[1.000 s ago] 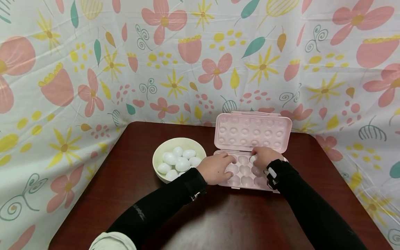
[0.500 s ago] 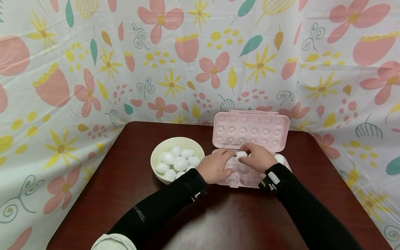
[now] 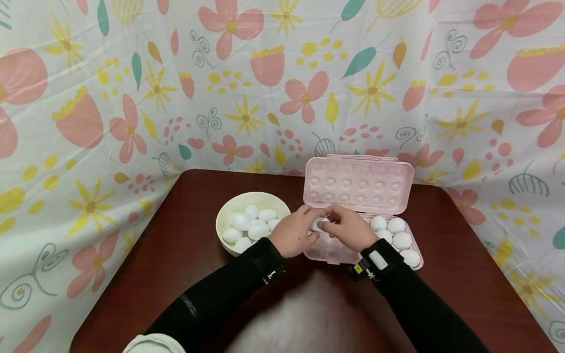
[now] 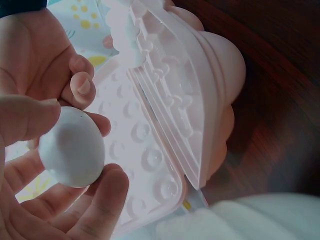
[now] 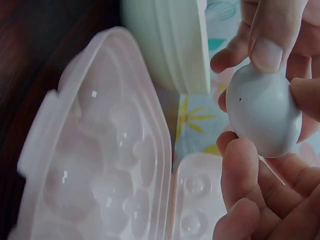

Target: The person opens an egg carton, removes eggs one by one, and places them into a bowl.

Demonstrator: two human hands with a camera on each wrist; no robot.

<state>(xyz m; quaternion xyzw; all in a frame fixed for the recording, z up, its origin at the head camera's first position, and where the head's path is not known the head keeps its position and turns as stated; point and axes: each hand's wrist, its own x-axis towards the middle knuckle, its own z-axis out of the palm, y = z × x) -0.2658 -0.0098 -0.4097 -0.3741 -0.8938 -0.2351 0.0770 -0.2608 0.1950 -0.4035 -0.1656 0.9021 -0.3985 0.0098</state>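
Note:
Both hands meet over the left part of a pink egg carton (image 3: pixel 335 254) and hold one white egg (image 3: pixel 318 224) between them. My left hand (image 3: pixel 293 236) grips it with thumb and fingers from the left. From the right, my right hand (image 3: pixel 353 230) has its thumb and fingertips around the same egg. A small dark mark shows on the egg (image 5: pixel 265 112) in the right wrist view. Several white eggs (image 3: pixel 401 240) sit in the cups at the carton's right end. Bare cups (image 5: pixel 70 187) show at its left end, partly hidden by the hands in the head view.
The carton's lid (image 3: pixel 358 182) stands up behind its base. To the left is a cream bowl (image 3: pixel 236 205) with several white eggs (image 3: pixel 258 229). All stand on a dark red-brown table (image 3: pixel 190 255), with a flowered cloth (image 3: pixel 304 73) hanging behind.
My right hand has moved left with an egg, from the carton's middle to my left hand, which now holds that egg too. Eggs at the carton's right end have come into view.

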